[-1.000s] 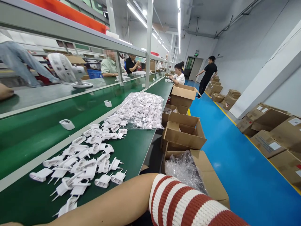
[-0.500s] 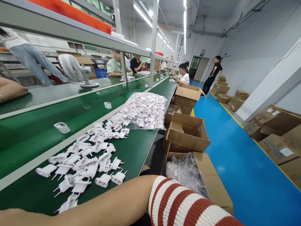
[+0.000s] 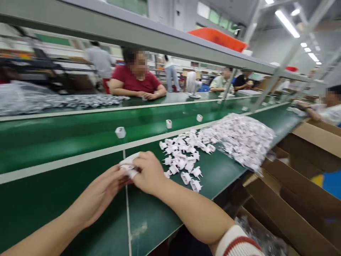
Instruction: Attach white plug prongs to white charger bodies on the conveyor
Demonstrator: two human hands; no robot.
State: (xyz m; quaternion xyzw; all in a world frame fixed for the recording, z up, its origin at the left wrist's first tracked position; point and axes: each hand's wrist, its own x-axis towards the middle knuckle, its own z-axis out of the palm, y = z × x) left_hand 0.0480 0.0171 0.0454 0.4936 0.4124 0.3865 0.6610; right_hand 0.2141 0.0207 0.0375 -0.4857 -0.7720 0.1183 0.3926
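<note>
Head cam: both hands meet near the workbench's front edge, left hand and right hand pinched together on one white plug part. The loose plug pile sits just right, nearer the right hand.

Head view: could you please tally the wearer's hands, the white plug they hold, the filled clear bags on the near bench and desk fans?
Bare left hand and right hand: 2
White plastic plug held between them: 1
Clear plastic bag of white plugs: 1
White desk fan: 1
Total: 5
</note>
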